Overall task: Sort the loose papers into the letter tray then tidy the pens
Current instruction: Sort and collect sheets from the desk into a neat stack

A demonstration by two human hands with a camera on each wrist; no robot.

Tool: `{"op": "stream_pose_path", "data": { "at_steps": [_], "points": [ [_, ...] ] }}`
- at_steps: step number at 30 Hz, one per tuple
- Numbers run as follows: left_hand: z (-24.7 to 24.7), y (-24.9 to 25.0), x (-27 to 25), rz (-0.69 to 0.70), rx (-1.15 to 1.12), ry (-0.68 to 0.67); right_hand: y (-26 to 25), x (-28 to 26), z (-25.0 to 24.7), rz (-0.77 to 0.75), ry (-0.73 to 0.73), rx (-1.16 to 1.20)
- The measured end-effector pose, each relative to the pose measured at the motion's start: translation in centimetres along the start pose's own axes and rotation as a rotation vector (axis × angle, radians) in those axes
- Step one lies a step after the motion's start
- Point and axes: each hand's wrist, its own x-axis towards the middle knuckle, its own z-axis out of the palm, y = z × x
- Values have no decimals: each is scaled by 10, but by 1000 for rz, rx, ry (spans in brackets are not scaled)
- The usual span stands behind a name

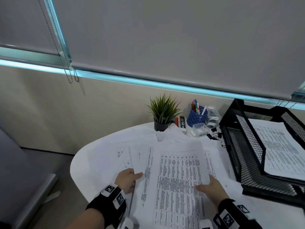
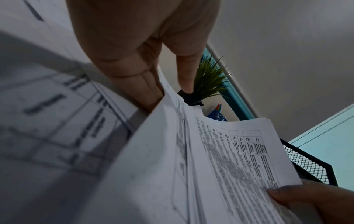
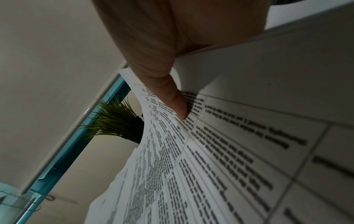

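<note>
Your left hand grips the left edge of a sheaf of white printed sheets covered in dense tables, thumb on top and fingers tucked underneath. Your right hand pinches the sheaf's right edge, thumb pressed flat on the print with the other fingers hidden below the paper. The sheaf is lifted off the rounded white desk and bows slightly between your hands. More loose white printed papers lie scattered flat on the desk beneath and to the left. At your right stands the black wire-mesh letter tray, and a stack of printed pages already lies on its upper tier. At the back of the desk, the blue perforated plastic pen cup holds several coloured pens; it sits between a small green artificial plant in a black pot and the tray. Black binder clips lie just beside the tray's near-left corner.
</note>
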Motion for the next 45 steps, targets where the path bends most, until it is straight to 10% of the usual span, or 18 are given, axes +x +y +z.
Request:
{"op": "stream_pose_path", "data": {
  "at_steps": [11,19,27,32,45],
  "points": [
    [28,-9,4,21,364,25,1,13,15,44,-26,11],
    [5,-10,7,70,269,71,27,36,-18,170,313,-443],
    [-18,-2,9,2,330,108,27,45,-21,249,283,-396],
    [-28,4,5,-16,291,153,23,42,-28,99,201,-50],
    [-34,15,3,-23,305,246,-46,25,-102,-139,448,-184]
  ]
}}
